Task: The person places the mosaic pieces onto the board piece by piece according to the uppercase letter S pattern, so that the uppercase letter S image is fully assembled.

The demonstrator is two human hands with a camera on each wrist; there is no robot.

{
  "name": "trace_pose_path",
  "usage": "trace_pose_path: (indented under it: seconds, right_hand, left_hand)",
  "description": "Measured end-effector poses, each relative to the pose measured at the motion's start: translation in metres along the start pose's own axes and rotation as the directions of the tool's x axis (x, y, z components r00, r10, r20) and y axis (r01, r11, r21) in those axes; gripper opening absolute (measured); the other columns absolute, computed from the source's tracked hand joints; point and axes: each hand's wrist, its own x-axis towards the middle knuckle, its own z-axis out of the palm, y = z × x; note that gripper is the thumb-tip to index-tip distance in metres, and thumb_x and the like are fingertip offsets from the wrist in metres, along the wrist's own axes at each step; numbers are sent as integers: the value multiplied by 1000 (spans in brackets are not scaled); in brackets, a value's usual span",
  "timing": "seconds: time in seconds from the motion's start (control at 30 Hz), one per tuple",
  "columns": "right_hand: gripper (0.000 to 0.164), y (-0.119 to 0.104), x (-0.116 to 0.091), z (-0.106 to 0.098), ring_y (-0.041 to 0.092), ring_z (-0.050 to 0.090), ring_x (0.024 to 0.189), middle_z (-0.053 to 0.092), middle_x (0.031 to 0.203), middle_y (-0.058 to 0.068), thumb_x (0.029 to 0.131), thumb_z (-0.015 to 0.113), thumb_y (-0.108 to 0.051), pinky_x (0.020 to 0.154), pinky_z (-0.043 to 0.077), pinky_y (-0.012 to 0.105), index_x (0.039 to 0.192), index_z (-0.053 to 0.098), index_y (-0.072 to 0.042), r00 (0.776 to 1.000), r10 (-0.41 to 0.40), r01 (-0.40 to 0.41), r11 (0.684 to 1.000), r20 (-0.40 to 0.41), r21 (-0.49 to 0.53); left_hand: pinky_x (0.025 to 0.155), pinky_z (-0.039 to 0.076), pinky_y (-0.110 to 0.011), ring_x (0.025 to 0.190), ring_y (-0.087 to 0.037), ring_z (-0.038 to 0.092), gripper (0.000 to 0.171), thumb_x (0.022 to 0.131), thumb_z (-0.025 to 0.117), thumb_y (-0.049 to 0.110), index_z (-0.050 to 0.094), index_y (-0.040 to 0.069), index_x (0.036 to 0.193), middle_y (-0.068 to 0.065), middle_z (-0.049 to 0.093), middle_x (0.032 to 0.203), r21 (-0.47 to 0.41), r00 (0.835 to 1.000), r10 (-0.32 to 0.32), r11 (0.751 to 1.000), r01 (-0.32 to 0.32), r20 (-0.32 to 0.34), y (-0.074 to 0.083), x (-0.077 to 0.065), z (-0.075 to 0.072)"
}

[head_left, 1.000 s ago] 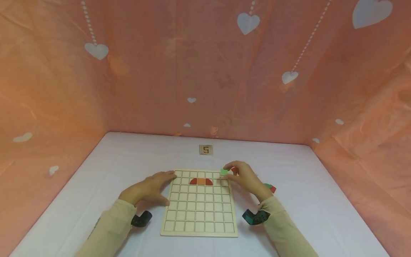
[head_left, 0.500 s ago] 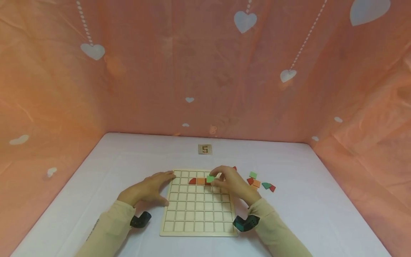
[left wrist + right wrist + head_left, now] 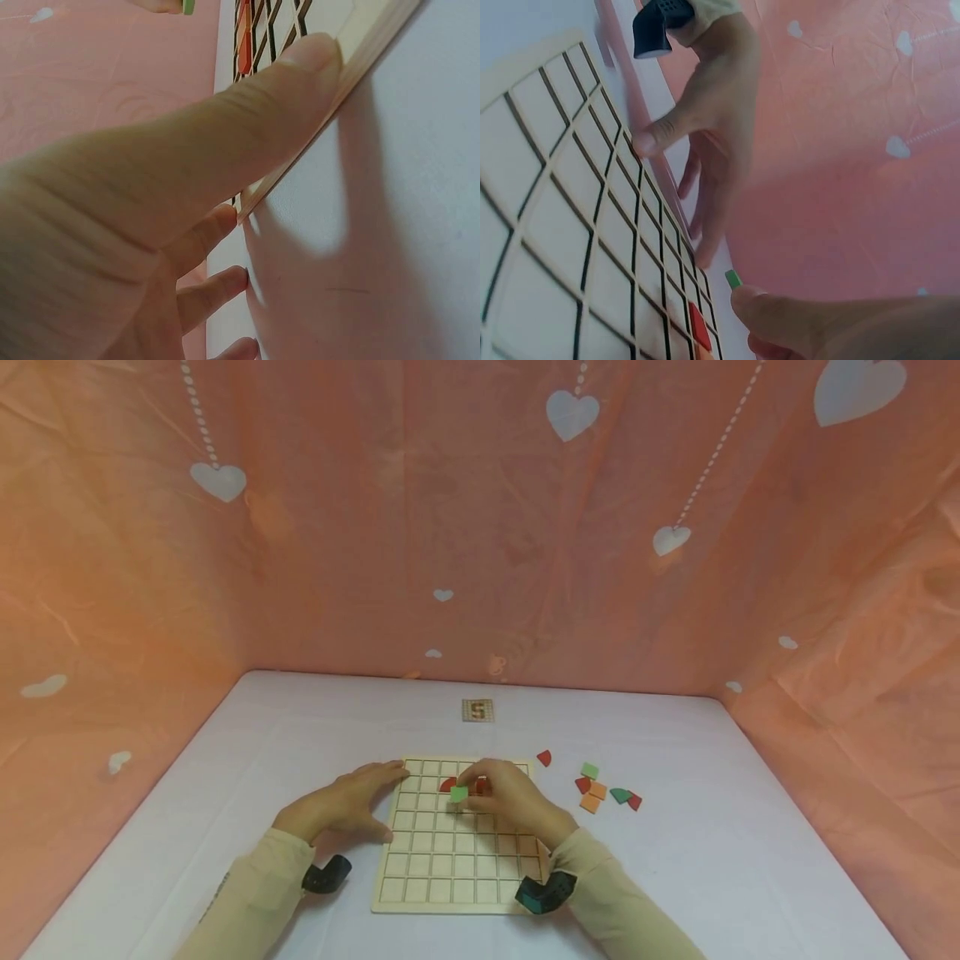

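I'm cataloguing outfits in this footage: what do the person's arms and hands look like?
The left hand and right hand are bare. The left sleeve and right sleeve are beige, with a dark marking, too small to read, on the left one. The left wrist device and right wrist device are bent and black, the right with teal.

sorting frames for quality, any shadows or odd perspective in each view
Head: soft shadow from the right hand across the grid board; left wrist: broad shadow on the white table by the left hand; right wrist: grid board steeply slanted and cropped.
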Motion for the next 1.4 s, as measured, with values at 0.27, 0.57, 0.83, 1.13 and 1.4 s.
trace_pose_path:
  seconds: [0.27, 0.57, 0.83, 1.13, 1.4]
  right_hand:
    - [24, -7, 7, 12, 16, 65, 100, 75, 114, 1, 88, 78, -17, 89, 55, 31, 111, 77, -13, 999, 17, -15, 999, 46, -34]
    - [23, -4, 9, 18, 14, 67, 101, 76, 112, -1, 89, 78, -19, 88, 56, 32, 112, 77, -15, 998, 58, -55, 995, 25, -87]
    - [15, -2, 9, 28, 9, 65, 91, 72, 97, -4, 88, 78, -19, 81, 55, 27, 103, 78, -16, 999, 40, -44, 981, -23, -188]
    - [20, -3, 9, 33, 10, 67, 95, 73, 102, -2, 89, 77, -18, 85, 57, 30, 109, 78, -16, 999, 18, -26, 972, -37, -234]
    - [22, -6, 10, 35, 13, 69, 99, 73, 105, -1, 90, 76, -18, 88, 58, 30, 112, 77, -14, 999, -17, 5, 965, -42, -261]
  left_hand:
    - [122, 26, -68, 152, -43, 27, 94, 73, 90, 27, 42, 10, 153, -13, 32, 166, -15, 1000, -10, 1000, 10, 7, 0, -1, -1]
    - [122, 26, -67, 153, -43, 27, 95, 74, 89, 28, 41, 9, 154, -13, 31, 166, -7, 1000, -5, 1000, 5, 17, -1, 1, -1]
    - [122, 26, -67, 153, -43, 27, 94, 73, 90, 27, 42, 10, 153, -13, 32, 166, -9, 1000, -9, 1000, 9, 12, 0, -1, -1]
    - [123, 26, -65, 152, -43, 27, 94, 74, 90, 24, 42, 7, 153, -14, 31, 166, -23, 1000, 13, 1000, -12, 11, -2, -1, -1]
    - [123, 26, -65, 152, -44, 27, 95, 74, 90, 26, 41, 6, 153, -15, 31, 166, -13, 1000, 22, 1000, -22, 16, -1, -1, -1]
